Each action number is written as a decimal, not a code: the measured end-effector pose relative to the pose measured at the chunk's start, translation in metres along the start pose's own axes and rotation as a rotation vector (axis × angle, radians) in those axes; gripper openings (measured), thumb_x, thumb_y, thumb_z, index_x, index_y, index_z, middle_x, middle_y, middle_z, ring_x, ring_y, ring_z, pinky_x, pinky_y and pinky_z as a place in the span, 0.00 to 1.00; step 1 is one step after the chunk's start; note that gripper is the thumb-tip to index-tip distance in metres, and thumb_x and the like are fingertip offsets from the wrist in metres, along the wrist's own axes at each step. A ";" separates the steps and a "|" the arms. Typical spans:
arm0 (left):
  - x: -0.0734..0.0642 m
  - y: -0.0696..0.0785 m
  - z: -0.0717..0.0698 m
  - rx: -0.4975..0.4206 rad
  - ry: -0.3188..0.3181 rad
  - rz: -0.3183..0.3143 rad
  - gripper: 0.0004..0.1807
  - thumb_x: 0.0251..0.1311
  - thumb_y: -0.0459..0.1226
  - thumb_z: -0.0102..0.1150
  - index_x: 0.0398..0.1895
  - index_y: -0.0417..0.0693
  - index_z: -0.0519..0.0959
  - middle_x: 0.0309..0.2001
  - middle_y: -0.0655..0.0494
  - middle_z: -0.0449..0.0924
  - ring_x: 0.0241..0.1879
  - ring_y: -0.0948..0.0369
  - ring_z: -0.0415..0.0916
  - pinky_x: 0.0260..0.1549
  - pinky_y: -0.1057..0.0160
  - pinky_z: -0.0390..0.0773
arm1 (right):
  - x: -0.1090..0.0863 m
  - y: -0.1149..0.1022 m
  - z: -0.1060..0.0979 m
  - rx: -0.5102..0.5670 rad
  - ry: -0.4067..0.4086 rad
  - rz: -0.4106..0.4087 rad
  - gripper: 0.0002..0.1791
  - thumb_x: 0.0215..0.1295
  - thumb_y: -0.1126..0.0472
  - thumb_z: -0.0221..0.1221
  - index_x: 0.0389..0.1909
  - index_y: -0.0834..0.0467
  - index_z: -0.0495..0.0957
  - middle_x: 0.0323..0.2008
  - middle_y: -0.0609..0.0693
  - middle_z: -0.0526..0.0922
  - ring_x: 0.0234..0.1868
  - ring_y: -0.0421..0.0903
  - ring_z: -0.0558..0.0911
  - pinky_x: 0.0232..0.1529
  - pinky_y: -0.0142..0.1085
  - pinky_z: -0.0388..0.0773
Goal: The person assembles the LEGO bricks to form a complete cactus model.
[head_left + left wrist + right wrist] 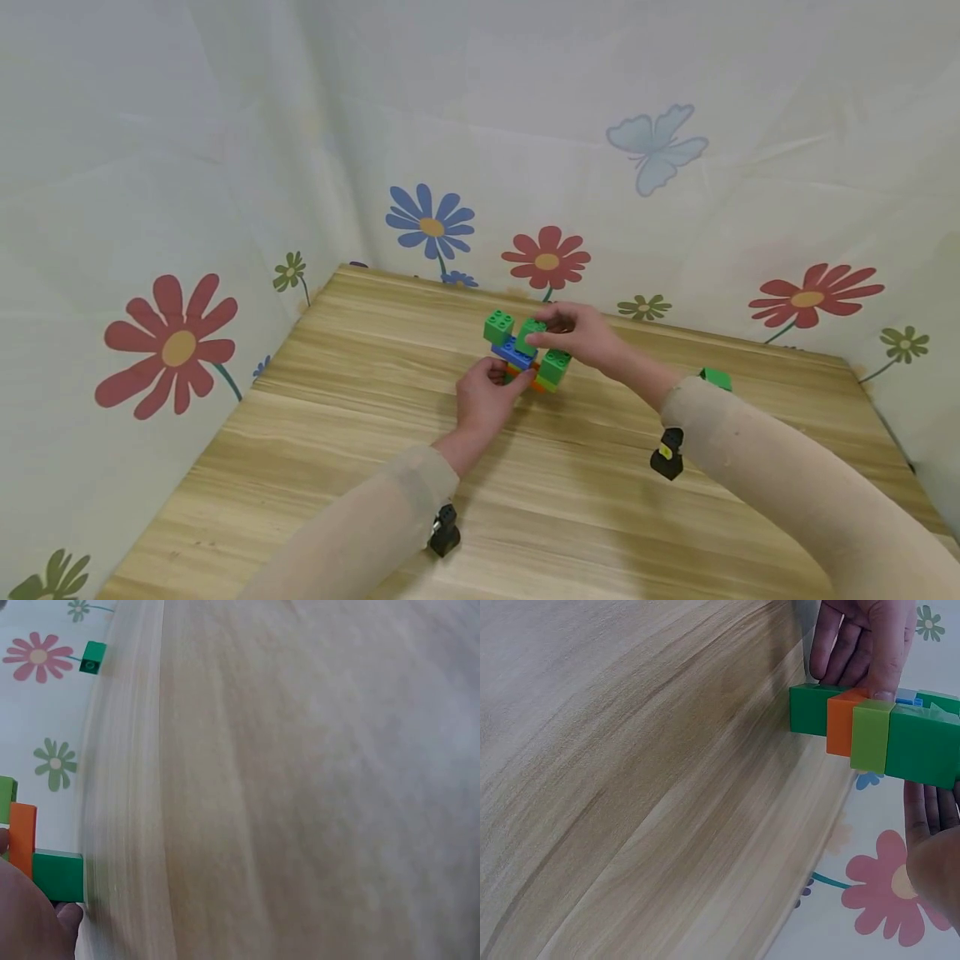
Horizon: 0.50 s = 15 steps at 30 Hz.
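A structure of toy building blocks stands on the table near its back edge in the head view. My left hand (483,396) grips its lower part, thumb on the near side. On top, a blue block (513,354) carries a green block (498,327) at its left end. My right hand (588,337) pinches another green block (527,338) over the blue one. A third green block (555,367) sits at the right, above a yellow-green block (870,739) and an orange block (845,724). A dark green block (810,709) forms the bottom in the right wrist view.
One loose green block (717,378) lies on the wooden table (360,433) to the right, partly behind the right sleeve. A flower-printed curtain (465,100) rises along the table's back and sides.
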<state>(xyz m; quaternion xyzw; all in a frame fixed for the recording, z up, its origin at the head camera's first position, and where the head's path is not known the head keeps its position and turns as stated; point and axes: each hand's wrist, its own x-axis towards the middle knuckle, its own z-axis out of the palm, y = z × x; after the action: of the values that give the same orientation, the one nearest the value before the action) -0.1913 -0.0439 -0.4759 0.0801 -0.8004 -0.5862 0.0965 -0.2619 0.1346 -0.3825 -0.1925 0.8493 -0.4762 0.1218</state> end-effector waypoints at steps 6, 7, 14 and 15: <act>0.001 -0.001 0.001 0.004 0.004 -0.006 0.20 0.60 0.49 0.79 0.43 0.44 0.87 0.42 0.53 0.90 0.45 0.56 0.85 0.47 0.54 0.87 | -0.001 0.001 -0.001 -0.005 -0.013 -0.026 0.26 0.72 0.54 0.71 0.65 0.63 0.81 0.56 0.57 0.86 0.56 0.54 0.84 0.56 0.42 0.84; 0.001 -0.001 0.001 0.005 0.004 -0.005 0.20 0.60 0.49 0.79 0.43 0.44 0.87 0.42 0.53 0.90 0.45 0.56 0.85 0.46 0.54 0.87 | -0.002 0.001 -0.001 -0.001 -0.013 -0.027 0.26 0.72 0.54 0.71 0.65 0.63 0.81 0.56 0.57 0.86 0.55 0.54 0.84 0.56 0.42 0.85; 0.001 -0.002 0.002 0.005 0.002 -0.003 0.19 0.61 0.49 0.79 0.42 0.44 0.86 0.41 0.52 0.89 0.44 0.56 0.85 0.46 0.54 0.86 | -0.005 0.001 -0.004 0.026 -0.035 -0.029 0.23 0.75 0.55 0.68 0.65 0.60 0.83 0.56 0.57 0.87 0.54 0.52 0.84 0.54 0.39 0.85; 0.000 -0.002 0.002 0.006 0.003 -0.001 0.19 0.61 0.49 0.79 0.42 0.44 0.87 0.41 0.52 0.89 0.44 0.56 0.85 0.46 0.54 0.86 | -0.005 0.002 -0.005 0.023 -0.040 -0.031 0.22 0.76 0.55 0.67 0.66 0.59 0.83 0.56 0.56 0.87 0.54 0.52 0.84 0.54 0.38 0.85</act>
<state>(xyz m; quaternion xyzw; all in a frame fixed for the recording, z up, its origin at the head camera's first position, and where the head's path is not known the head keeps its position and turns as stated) -0.1918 -0.0431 -0.4781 0.0816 -0.8019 -0.5838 0.0974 -0.2600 0.1412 -0.3815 -0.2139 0.8379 -0.4840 0.1336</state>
